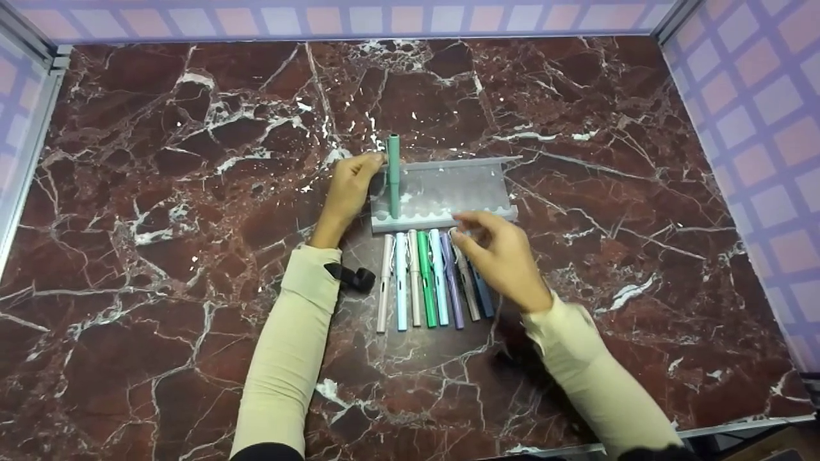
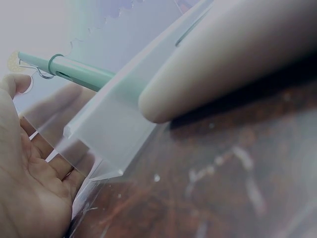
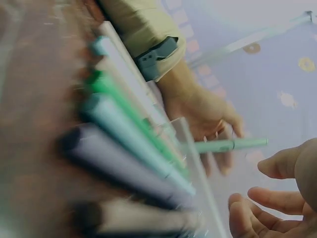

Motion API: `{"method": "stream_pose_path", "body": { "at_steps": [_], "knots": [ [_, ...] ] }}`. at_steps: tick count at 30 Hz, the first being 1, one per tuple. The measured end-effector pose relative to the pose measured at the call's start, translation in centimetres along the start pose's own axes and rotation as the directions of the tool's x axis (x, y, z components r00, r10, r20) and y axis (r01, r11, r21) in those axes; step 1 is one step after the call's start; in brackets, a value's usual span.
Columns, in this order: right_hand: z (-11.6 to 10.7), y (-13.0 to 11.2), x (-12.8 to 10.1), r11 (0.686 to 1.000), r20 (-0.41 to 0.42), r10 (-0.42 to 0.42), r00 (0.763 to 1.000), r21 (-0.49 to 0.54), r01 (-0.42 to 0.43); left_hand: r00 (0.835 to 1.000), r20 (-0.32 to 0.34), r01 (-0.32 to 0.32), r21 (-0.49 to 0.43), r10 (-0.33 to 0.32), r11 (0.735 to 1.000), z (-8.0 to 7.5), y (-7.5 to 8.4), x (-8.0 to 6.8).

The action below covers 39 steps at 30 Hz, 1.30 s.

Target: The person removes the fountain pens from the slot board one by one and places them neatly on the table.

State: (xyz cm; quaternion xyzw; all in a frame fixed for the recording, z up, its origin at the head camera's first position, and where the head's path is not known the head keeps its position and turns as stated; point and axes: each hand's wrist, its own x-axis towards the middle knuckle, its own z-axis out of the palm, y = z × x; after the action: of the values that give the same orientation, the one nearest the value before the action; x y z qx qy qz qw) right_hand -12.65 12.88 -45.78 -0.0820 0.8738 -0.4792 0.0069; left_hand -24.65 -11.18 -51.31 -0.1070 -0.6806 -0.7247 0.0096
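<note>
Left hand (image 1: 349, 192) rests against the clear pen stand's (image 1: 448, 186) left end, fingers by the teal pen (image 1: 393, 176), the only pen standing in a slot; its grip is unclear. One placed, seven left: the row of pens (image 1: 429, 278) lies on the marble table (image 1: 160, 192) before the stand. Right hand (image 1: 503, 256) hovers over the row's right end, fingers loosely spread, holding nothing.

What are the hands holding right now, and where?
The left hand steadies the clear pen stand at its left end, beside the teal pen. The right hand holds nothing, open above the row of pens.
</note>
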Motion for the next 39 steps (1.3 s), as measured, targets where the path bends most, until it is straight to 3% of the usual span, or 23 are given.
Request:
{"method": "stream_pose_path", "body": {
  "at_steps": [5, 15, 23, 31, 39],
  "knots": [
    [1.0, -1.8, 3.1, 0.996, 0.099, 0.063, 0.993, 0.062, -0.070, 1.000, -0.008, 0.001, 0.007, -0.001, 1.000, 0.3, 0.0, 0.1],
    [4.3, -2.6, 7.3, 0.993, 0.142, 0.117, 0.983, 0.018, -0.121, 0.999, 0.014, -0.029, 0.047, 0.029, 0.998, 0.7, 0.1, 0.2],
    [5.5, -2.5, 8.0, 0.996, 0.111, 0.079, 0.991, -0.046, -0.074, 0.999, 0.017, -0.031, 0.042, 0.030, 0.999, 0.6, 0.3, 0.3],
    [6.0, -2.6, 7.9, 0.995, 0.130, 0.103, 0.986, 0.006, -0.105, 1.000, 0.012, -0.020, 0.038, 0.020, 0.999, 0.4, 0.1, 0.1],
    [5.5, -2.1, 8.0, 0.996, 0.058, 0.085, 0.995, 0.036, -0.087, 0.999, 0.033, -0.034, 0.084, 0.032, 0.996, 0.0, 0.1, 0.0]
  ]
}}
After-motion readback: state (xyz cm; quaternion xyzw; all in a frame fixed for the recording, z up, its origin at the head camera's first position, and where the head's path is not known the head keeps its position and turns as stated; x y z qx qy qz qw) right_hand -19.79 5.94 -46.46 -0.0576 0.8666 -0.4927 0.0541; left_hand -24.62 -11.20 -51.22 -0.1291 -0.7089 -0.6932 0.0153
